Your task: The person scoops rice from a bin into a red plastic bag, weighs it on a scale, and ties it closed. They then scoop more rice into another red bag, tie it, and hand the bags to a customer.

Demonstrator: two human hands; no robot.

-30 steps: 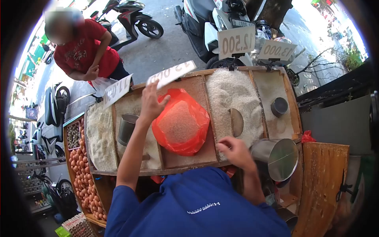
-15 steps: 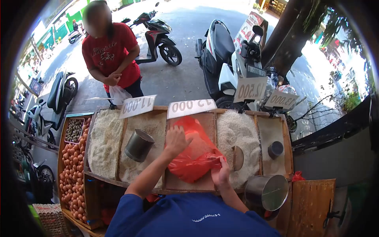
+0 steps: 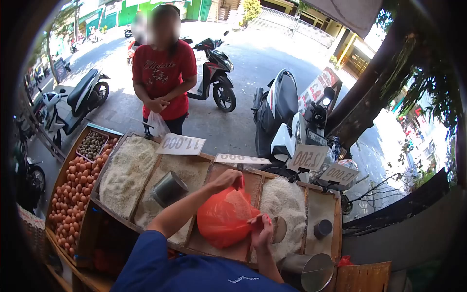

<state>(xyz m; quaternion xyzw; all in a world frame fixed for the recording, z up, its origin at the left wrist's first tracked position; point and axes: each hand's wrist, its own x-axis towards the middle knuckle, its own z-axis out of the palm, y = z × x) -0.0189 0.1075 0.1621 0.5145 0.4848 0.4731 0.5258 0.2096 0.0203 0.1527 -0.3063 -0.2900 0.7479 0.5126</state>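
Observation:
A red plastic bag (image 3: 224, 219), bulging and translucent, rests over a middle compartment of the wooden rice bin (image 3: 257, 209); pale grains show through it. My left hand (image 3: 227, 180) is closed on the bag's far upper end, which is pulled up into a narrow strip. On the other side, my right hand (image 3: 262, 232) pinches the bag's right edge between thumb and fingers. Close by my right hand, a round-edged scoop (image 3: 279, 229) stands partly sunk in white rice (image 3: 287, 204). Left of the bag, a metal can (image 3: 169, 189) lies tilted on the rice in the neighbouring compartment.
Brown eggs (image 3: 73, 204) and a tray of small speckled eggs (image 3: 92, 145) fill the left side. Price signs (image 3: 181, 144) line the far edge. A dark cup (image 3: 323, 228) and large metal container (image 3: 311, 272) are at right. A person in red (image 3: 165, 78) stands opposite, holding a clear bag.
My left hand, spread over the bag before, now grips its far end. The bag has become rounder and more gathered. My right hand keeps its edge. The view has tilted up and turned.

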